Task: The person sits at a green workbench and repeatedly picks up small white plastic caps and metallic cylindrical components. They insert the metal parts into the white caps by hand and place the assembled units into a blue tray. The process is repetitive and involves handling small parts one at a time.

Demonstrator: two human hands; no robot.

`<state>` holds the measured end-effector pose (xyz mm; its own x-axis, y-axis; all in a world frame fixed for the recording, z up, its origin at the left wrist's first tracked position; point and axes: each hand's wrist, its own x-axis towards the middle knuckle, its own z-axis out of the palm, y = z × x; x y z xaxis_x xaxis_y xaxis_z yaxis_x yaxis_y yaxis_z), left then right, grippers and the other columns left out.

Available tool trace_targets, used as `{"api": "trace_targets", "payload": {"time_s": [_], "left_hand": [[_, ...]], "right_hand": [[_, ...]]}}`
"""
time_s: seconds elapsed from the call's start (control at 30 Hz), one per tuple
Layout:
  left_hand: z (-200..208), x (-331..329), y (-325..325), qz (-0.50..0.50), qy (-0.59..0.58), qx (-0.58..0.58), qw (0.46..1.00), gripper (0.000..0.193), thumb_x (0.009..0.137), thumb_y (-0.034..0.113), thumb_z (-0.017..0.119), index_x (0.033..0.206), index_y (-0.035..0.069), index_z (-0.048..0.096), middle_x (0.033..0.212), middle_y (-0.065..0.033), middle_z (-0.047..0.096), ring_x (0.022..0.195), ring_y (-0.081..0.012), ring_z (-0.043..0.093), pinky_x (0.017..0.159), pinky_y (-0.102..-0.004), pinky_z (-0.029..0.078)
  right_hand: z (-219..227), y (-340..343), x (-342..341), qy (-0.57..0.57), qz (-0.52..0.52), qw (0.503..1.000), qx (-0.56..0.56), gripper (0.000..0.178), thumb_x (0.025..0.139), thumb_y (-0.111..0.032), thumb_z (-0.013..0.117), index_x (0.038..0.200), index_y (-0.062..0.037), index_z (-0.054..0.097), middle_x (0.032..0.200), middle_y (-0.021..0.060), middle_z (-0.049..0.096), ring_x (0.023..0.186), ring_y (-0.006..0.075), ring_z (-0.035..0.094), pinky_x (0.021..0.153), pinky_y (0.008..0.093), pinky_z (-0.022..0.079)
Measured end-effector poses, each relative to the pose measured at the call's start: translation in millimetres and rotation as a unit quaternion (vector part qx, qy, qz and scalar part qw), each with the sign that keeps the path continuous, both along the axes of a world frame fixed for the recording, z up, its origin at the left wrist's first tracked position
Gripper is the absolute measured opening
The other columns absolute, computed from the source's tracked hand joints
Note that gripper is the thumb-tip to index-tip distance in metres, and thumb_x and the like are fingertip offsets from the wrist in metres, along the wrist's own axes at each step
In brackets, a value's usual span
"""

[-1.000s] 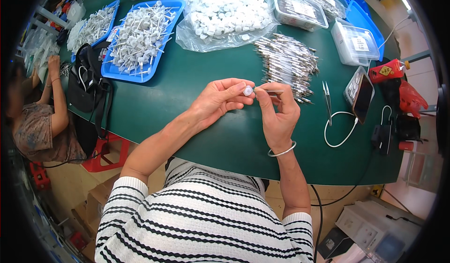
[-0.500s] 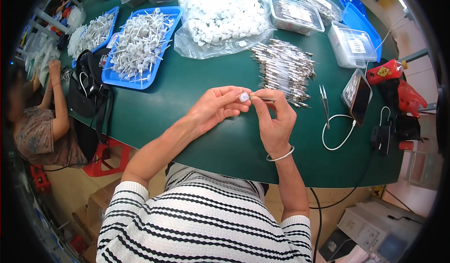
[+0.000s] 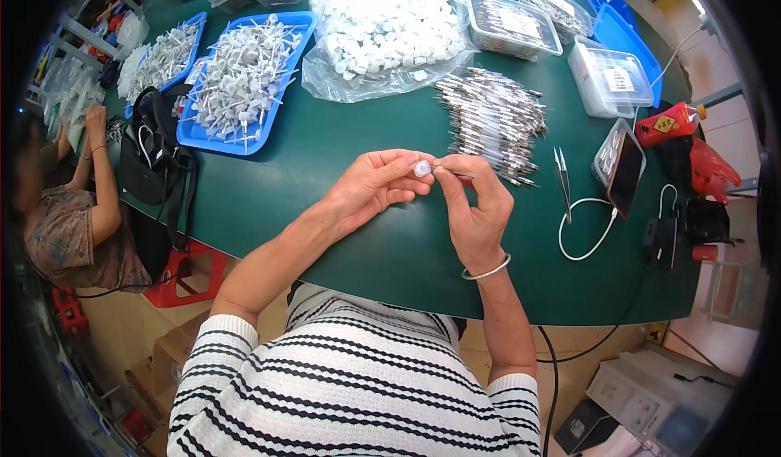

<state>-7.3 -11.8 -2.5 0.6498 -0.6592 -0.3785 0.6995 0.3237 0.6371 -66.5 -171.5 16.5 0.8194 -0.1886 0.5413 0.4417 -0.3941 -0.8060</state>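
My left hand [image 3: 377, 187] pinches a small round white cap [image 3: 422, 168] between thumb and fingertips above the green table [image 3: 325, 164]. My right hand [image 3: 474, 209] holds a thin metal pin [image 3: 454, 172] by its shaft, with the tip pointed at the cap and touching or nearly touching it. Just beyond my right hand lies a pile of similar metal pins [image 3: 492, 119]. A clear bag of white caps [image 3: 386, 30] sits at the back middle.
A blue tray [image 3: 244, 78] of assembled white pieces lies left, a second one [image 3: 163, 58] beyond it. Clear lidded boxes [image 3: 610, 78] stand at the right, with tweezers [image 3: 561, 172], a phone [image 3: 625, 168] and a white cable [image 3: 586, 229]. Another person [image 3: 65, 205] sits left beside a black bag [image 3: 154, 156].
Both hands have stayed together over the table, shifting slightly; the pin tip has come closer against the white cap.
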Motion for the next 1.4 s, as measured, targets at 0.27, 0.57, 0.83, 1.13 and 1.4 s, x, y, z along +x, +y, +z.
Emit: {"api": "trace_targets", "payload": {"time_s": [0.27, 0.57, 0.83, 1.13, 1.4], "left_hand": [[-0.1, -1.0, 0.4, -0.007, -0.014, -0.007, 1.0, 0.029, 0.094, 0.021, 0.055, 0.111, -0.002, 0.059, 0.094, -0.0079, 0.066, 0.08, -0.013, 0.067, 0.065, -0.0183, 0.055], [-1.3, -0.1, 0.4, -0.008, -0.016, 0.003, 1.0, 0.03, 0.094, 0.021, 0.055, 0.111, -0.002, 0.059, 0.093, -0.0078, 0.066, 0.079, -0.013, 0.067, 0.067, -0.0189, 0.055], [-3.0, -0.3, 1.3, -0.01, -0.021, 0.0, 1.0, 0.028, 0.094, 0.022, 0.056, 0.109, -0.002, 0.06, 0.092, -0.0074, 0.066, 0.078, -0.0125, 0.067, 0.066, -0.019, 0.055], [-1.3, -0.3, 1.1, 0.0, -0.056, 0.029, 0.998, 0.028, 0.094, 0.02, 0.055, 0.109, -0.003, 0.06, 0.091, -0.009, 0.066, 0.077, -0.0129, 0.066, 0.067, -0.0198, 0.056], [0.8, -1.2, 2.0, -0.001, -0.061, 0.028, 0.998, 0.027, 0.094, 0.018, 0.055, 0.109, -0.004, 0.06, 0.09, -0.0092, 0.066, 0.077, -0.0129, 0.066, 0.067, -0.0197, 0.056]], "right_hand": [[2.4, 0.4, -0.7, -0.001, -0.001, 1.0, -0.003, 0.013, 0.079, 0.003, 0.067, 0.089, -0.002, 0.06, 0.081, 0.0069, 0.062, 0.065, 0.0179, 0.059, 0.059, 0.0275, 0.048], [1.9, -0.8, 0.2, -0.02, 0.001, 1.0, -0.019, 0.014, 0.078, 0.004, 0.067, 0.089, -0.0021, 0.06, 0.081, 0.0074, 0.063, 0.066, 0.0193, 0.061, 0.059, 0.0281, 0.049], [3.0, -1.7, 1.1, -0.04, 0.008, 0.998, -0.042, 0.016, 0.077, 0.005, 0.067, 0.09, -0.0027, 0.061, 0.081, 0.0079, 0.063, 0.069, 0.0218, 0.061, 0.06, 0.0292, 0.049], [6.8, -6.3, 3.7, -0.05, 0.035, 0.996, -0.07, 0.016, 0.077, 0.005, 0.067, 0.09, -0.0039, 0.062, 0.08, 0.0083, 0.063, 0.068, 0.021, 0.062, 0.057, 0.0289, 0.049], [5.9, -4.7, 2.1, -0.038, 0.02, 0.998, -0.055, 0.014, 0.077, 0.004, 0.067, 0.088, -0.0034, 0.062, 0.079, 0.0084, 0.063, 0.065, 0.0205, 0.061, 0.056, 0.029, 0.049]]}}
